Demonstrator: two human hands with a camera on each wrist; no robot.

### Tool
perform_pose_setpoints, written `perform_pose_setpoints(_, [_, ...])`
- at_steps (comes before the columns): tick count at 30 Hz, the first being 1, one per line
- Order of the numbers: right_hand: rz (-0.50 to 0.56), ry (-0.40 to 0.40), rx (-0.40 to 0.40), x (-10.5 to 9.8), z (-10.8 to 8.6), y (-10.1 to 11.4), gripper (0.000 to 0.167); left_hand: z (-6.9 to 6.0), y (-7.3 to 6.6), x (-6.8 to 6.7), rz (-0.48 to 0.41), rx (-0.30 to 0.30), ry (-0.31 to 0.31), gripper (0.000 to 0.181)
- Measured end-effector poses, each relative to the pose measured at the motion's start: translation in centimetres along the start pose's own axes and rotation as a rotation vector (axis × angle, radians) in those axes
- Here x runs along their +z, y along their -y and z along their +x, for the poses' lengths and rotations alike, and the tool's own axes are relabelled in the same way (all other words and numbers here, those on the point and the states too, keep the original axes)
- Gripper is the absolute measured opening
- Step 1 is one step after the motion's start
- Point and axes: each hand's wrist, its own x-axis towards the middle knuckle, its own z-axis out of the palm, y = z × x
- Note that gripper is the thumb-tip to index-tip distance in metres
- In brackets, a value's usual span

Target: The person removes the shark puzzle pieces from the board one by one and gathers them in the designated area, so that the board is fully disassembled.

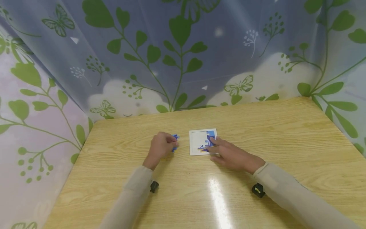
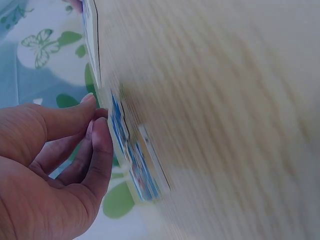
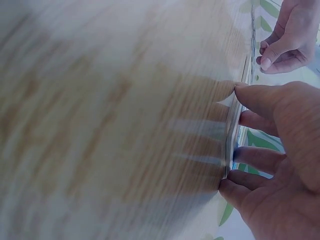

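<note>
A square white puzzle tray (image 1: 198,131) lies on the wooden table, with blue, white and yellow jigsaw pieces (image 1: 211,133) fitted along its right side and lower edge. My right hand (image 1: 231,155) rests over that right side, fingers spread and fairly straight; in the right wrist view its thumb (image 3: 257,97) touches the tray's near edge. To the left of the tray, loose blue jigsaw pieces (image 2: 142,172) lie in a small cluster. My left hand (image 1: 162,145) is at this cluster, its thumb and fingertips close together. Whether a piece is between them is hidden.
The wooden table (image 1: 120,190) extends around the tray and pieces on all sides. A patterned curtain (image 1: 143,79) with leaves and butterflies hangs along the table's far edge and left side. A black wrist device (image 1: 154,186) sits under the left sleeve, another (image 1: 258,190) under the right.
</note>
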Motion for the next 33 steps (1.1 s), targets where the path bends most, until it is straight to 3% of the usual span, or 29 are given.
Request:
perform_pose_setpoints(17, [-0.027, -0.006, -0.008, 0.0, 0.1, 0.0, 0.04, 0.3, -3.1, 2.9, 0.004, 0.178, 0.104, 0.006])
perform_pose_setpoints(24, [-0.023, -0.01, -0.016, 0.0, 0.1, -0.1, 0.04, 0.3, -4.2, 4.0, 0.005, 0.196, 0.177, 0.012])
perform_pose_setpoints(33, [-0.016, -0.001, -0.015, 0.0, 0.1, 0.0, 0.038, 0.5, -5.2, 4.9, 0.051, 0.211, 0.192, 0.016])
